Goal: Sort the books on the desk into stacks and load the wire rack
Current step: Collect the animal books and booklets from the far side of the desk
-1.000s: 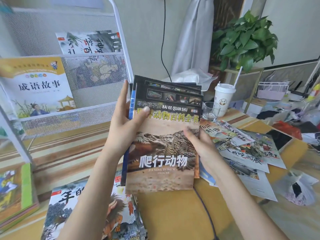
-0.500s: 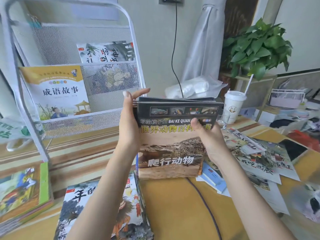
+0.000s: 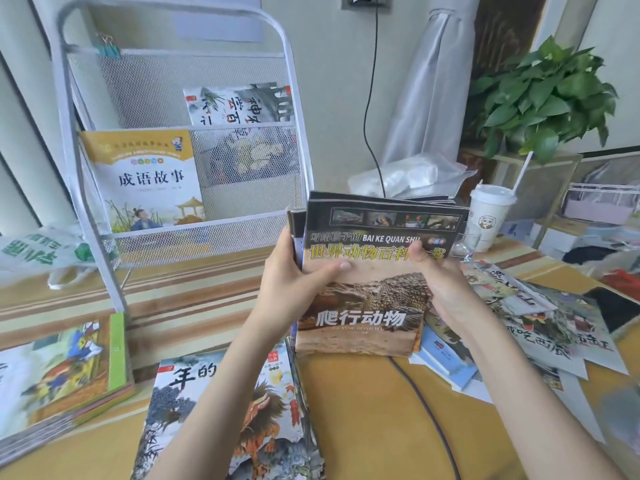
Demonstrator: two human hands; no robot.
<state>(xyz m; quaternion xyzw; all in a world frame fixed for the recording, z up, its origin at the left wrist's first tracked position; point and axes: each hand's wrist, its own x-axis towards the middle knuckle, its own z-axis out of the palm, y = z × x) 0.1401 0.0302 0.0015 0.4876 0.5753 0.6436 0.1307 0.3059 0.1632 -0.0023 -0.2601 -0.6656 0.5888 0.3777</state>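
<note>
A person's two hands hold a bundle of reptile books (image 3: pixel 374 271) upright over a yellow desk (image 3: pixel 353 420), its bottom edge resting on the desktop in front of a white wire rack (image 3: pixel 180 133). The left hand (image 3: pixel 294 282) grips the bundle's left edge, thumb laid across the front cover; the right hand (image 3: pixel 440 282) clasps the right edge, thumb pressed on the yellow title line. Several thin volumes sit in the bundle, their top edges fanned apart, though the exact number cannot be made out. Two books stand in the rack: a yellow-topped story book (image 3: pixel 149 181) in the lower left pocket and an ink-painting book (image 3: pixel 239 105) in the pocket above and to its right. On the desk lie three further groups: a stack with a green-edged cover (image 3: pixel 69 372) at far left, a stack topped by a beast picture book (image 3: pixel 242 410) under the left forearm, and a loose spread of picture books (image 3: pixel 540 327) to the right. One lidded paper cup (image 3: pixel 488 216) with one straw stands behind the bundle, one clear glass (image 3: pixel 465 242) beside it. One potted plant (image 3: pixel 540 98) sits at the upper right, and one dark cable (image 3: pixel 426 410) crosses the desktop.
</note>
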